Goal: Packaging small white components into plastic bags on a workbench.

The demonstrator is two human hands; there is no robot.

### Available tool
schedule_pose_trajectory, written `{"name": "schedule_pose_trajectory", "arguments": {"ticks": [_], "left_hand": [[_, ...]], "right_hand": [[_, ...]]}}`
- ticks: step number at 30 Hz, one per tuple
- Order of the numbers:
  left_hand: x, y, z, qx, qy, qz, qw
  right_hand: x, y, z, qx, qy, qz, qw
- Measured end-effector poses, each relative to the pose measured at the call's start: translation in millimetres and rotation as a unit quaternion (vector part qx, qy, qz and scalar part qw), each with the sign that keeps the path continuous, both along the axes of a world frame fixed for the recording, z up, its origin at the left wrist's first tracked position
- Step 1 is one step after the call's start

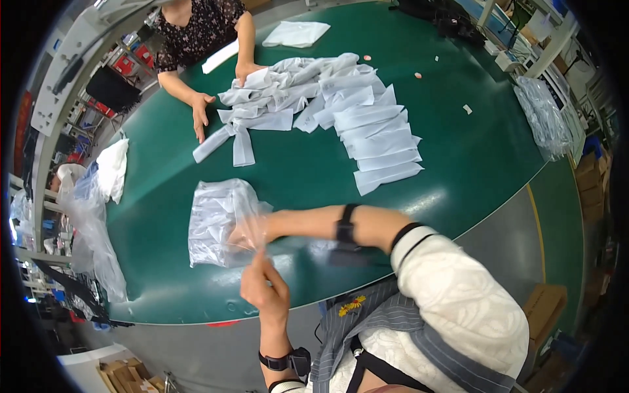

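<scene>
A clear plastic bag (pixel 202 252) lies on the green table in front of me, with white folded packets showing through its film. My left hand (pixel 263 287) is closed in a pinch on the near right edge of the bag's mouth, lifting the film a little. My right hand (pixel 247 232) reaches into the bag from the right. Its fingers are smeared and covered by the film, so whether they grip a packet cannot be made out. Beyond the bag, many long white packets (pixel 380 134) lie overlapping in a curved row and a crumpled heap (pixel 282 85).
A co-worker's hands (pixel 202 114) are at the heap's left end across the green table (pixel 458 150). A flat white bag (pixel 296 34) lies at the far edge. Loose clear plastic (pixel 98 242) hangs over the left edge; a stack of clear bags (pixel 542 114) is at the right.
</scene>
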State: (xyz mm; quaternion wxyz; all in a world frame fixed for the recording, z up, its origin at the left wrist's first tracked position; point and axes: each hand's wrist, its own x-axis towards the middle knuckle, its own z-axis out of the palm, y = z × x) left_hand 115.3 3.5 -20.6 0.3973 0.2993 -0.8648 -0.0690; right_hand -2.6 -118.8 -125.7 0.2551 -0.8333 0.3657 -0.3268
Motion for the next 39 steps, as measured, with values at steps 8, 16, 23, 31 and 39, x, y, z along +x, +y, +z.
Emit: {"name": "schedule_pose_trajectory", "arguments": {"ticks": [8,16,23,31,39], "left_hand": [[-58.2,14.9,-27.5,-0.021,-0.216,0.006,0.976],[-54.2,-47.8,-70.5,0.169,-0.215,0.144,0.951],[-108.5,35.9,-36.4,0.051,-0.108,-0.178,0.977],[-165.1,49.2,-99.7,0.083,-0.145,-0.35,0.922],[-166.0,67.6,-84.5,0.037,-0.136,-0.331,0.933]], "right_hand": [[-247.4,212.4,40.4,-0.12,0.185,-0.476,0.851],[-222.9,246.6,22.2,-0.053,0.183,-0.528,0.828],[-198.6,306.6,37.5,-0.021,0.126,-0.518,0.846],[-213.8,307.7,44.5,0.093,0.073,-0.42,0.9],[-229.5,302.5,35.6,0.089,0.174,-0.446,0.873]]}}
